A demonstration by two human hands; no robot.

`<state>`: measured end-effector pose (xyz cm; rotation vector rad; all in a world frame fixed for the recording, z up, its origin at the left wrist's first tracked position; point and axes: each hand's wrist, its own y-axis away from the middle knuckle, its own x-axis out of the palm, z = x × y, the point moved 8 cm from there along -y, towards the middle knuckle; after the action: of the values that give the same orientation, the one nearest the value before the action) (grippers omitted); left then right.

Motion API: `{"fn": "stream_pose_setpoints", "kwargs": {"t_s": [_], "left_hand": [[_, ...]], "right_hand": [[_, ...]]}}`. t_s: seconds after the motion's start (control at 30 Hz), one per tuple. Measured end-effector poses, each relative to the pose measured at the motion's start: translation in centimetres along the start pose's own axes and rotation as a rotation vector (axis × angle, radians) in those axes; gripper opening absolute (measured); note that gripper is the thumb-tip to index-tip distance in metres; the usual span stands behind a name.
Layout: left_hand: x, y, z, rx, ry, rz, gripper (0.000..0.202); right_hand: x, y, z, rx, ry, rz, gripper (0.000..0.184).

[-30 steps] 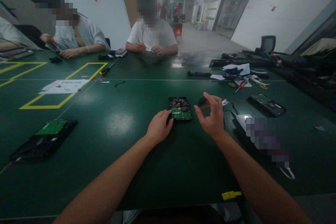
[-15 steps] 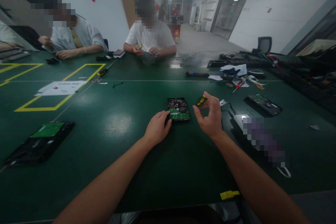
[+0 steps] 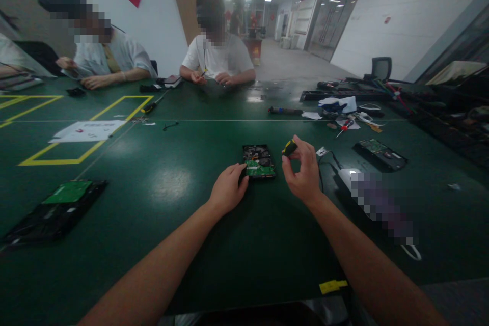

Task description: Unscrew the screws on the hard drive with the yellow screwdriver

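Observation:
A hard drive (image 3: 260,168) with a green circuit board lies on the green table in front of me. My left hand (image 3: 228,186) grips its left edge, the thumb at the near corner and the fingers along the side. To the right of the drive, my right hand (image 3: 303,170) holds up a black and yellow screwdriver (image 3: 289,147) by its handle, between thumb and fingertips. The screwdriver is clear of the drive, and I cannot make out its shaft.
Another hard drive (image 3: 380,154) lies at the right, beyond a pixelated pouch-like object (image 3: 382,209). A larger black device with a green board (image 3: 57,209) sits at the left. Loose tools (image 3: 346,125) and a paper sheet (image 3: 89,131) lie farther back. Two people (image 3: 219,61) sit opposite.
The screwdriver handle has shifted slightly left in my right hand, with the fingers drawn closer around it. My left hand stays on the hard drive. The view has tilted a little.

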<state>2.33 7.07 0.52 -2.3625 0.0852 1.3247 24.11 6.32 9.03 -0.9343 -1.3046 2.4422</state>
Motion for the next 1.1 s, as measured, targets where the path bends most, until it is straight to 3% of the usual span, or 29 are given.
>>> {"fn": "stream_pose_setpoints", "kwargs": {"t_s": [1.1], "left_hand": [[0.2,0.06,0.4,-0.015,0.009,-0.004,0.045]], "right_hand": [[0.0,0.16,-0.49,0.031,-0.004,0.008,0.072]]}}
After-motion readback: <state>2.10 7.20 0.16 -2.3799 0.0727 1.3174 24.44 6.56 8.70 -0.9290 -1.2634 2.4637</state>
